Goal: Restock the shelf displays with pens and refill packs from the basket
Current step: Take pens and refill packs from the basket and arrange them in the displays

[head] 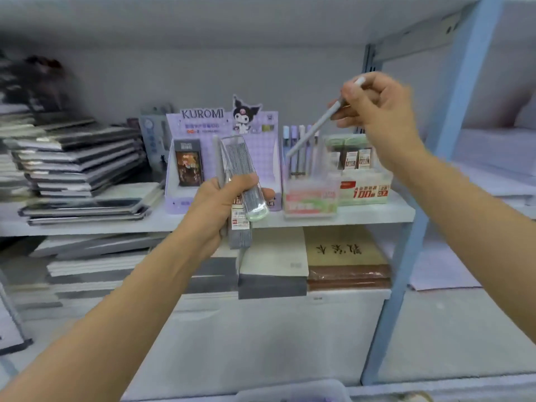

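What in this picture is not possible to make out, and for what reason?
Head view:
1. Basket: cut off by the bottom edge, contents unseen.
2. Refill packs: labels partly covered by the left hand.
3. Dark objects, upper left: blurred.
4. Small print on the Kuromi display: too small.

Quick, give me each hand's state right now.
Left hand: grips a bundle of refill packs.
Right hand: pinches a grey pen.
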{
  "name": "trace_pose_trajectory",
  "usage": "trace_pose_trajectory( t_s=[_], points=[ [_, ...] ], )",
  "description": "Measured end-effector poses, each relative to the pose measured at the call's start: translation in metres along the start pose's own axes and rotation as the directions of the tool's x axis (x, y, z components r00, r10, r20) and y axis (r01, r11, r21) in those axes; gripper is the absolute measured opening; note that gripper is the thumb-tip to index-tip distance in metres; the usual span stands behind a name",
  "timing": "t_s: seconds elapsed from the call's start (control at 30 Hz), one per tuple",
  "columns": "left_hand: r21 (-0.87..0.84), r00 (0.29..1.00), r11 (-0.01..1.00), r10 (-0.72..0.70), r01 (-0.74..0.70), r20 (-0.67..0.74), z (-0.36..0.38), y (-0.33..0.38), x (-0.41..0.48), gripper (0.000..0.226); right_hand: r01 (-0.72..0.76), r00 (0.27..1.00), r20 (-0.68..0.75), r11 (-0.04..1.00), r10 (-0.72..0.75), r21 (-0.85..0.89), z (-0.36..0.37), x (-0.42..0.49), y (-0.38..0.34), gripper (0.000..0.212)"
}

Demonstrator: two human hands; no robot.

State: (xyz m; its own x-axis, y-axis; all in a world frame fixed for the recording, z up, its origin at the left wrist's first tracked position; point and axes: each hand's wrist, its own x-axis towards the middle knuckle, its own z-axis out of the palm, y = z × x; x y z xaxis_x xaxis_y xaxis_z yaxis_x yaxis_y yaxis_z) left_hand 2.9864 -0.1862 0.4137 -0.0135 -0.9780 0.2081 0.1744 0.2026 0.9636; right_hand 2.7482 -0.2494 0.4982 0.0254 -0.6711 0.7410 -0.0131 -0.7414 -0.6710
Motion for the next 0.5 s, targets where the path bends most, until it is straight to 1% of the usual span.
trace_pose_trajectory(
  t_s=[0.07,0.2,0.27,0.37,0.43,0.5],
  points=[
    [0.002,1.0,1.0,-0.001,0.001,0.018,0.005,0.011,0.012,0.028,-0.02,1.0,0.003,0.99,0.021,-0.14,-0.006,0.024,0.006,0.01],
    [-0.044,0.999,0.999,-0.011,0.013,0.05,0.015,0.015,0.028,0.042,-0.083,0.991,0.068,0.925,0.117,-0.371,-0.007,0.042,0.037,0.007],
    [-0.074,0.998,0.997,-0.015,0.019,0.062,0.017,0.012,0.033,0.05,-0.081,0.988,0.083,0.898,0.129,-0.433,-0.003,0.044,0.049,0.007],
    [-0.068,0.997,0.997,-0.016,0.021,0.075,0.017,0.008,0.039,0.054,-0.044,0.988,0.106,0.867,0.111,-0.496,0.003,0.045,0.06,0.009],
    [-0.073,0.997,0.997,-0.009,0.015,0.079,0.016,0.006,0.042,0.057,-0.002,0.983,0.154,0.84,0.101,-0.542,0.004,0.047,0.061,0.011],
    [-0.078,0.997,0.997,-0.004,0.01,0.083,0.014,0.006,0.044,0.06,0.019,0.968,0.22,0.834,0.123,-0.551,0.003,0.05,0.058,0.011]
  ],
)
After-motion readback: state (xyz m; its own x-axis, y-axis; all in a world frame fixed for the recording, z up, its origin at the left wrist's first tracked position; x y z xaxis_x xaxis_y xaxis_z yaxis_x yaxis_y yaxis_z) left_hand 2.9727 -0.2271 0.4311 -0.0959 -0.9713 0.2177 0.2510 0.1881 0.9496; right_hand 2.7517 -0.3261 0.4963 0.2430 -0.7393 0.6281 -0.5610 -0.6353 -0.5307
